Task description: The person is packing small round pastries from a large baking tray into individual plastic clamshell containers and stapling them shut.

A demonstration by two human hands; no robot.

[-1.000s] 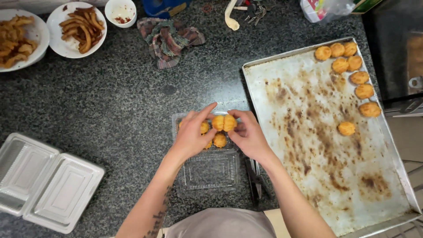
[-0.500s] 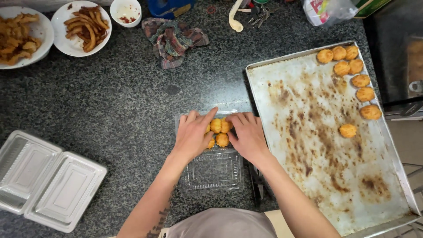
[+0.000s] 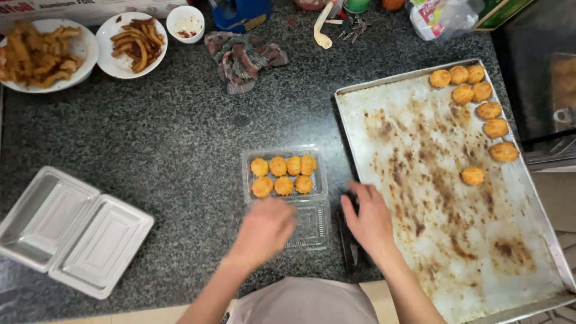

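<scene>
Neither hand grips anything. Left hand (image 3: 264, 231) is motion-blurred, loosely curled, hovering over the flipped-open lid of the clear hinged plastic clamshell box (image 3: 287, 195); can't tell if it touches the lid. Right hand (image 3: 367, 219) is palm down, fingers loosely spread, resting on dark metal tongs (image 3: 348, 243) lying between the box and the tray; the tongs are mostly covered by the hand, only the lower ends show. Whether the fingers curl round them can't be told.

Both forearms enter from the bottom edge, angled inward; a light shirt is partly cut off at the frame bottom.

Box sits mid-counter on the dark speckled granite worktop (image 3: 180, 144), just left of the large stained metal baking tray (image 3: 444, 228). Its far half holds seven round golden fried balls (image 3: 282, 176), four in the back row, three in front, touching each other. Lid half is empty, partly hidden by the left hand.

Tray's far right corner carries nine more golden fried balls (image 3: 480, 102), one set apart from the cluster. Tray's near corner is cut off.

Open white foam takeaway container (image 3: 72, 231) lies at left. White plates of fried strips (image 3: 132, 45) at top left, one cut off. Crumpled plaid cloth (image 3: 243, 57) near top centre.
</scene>
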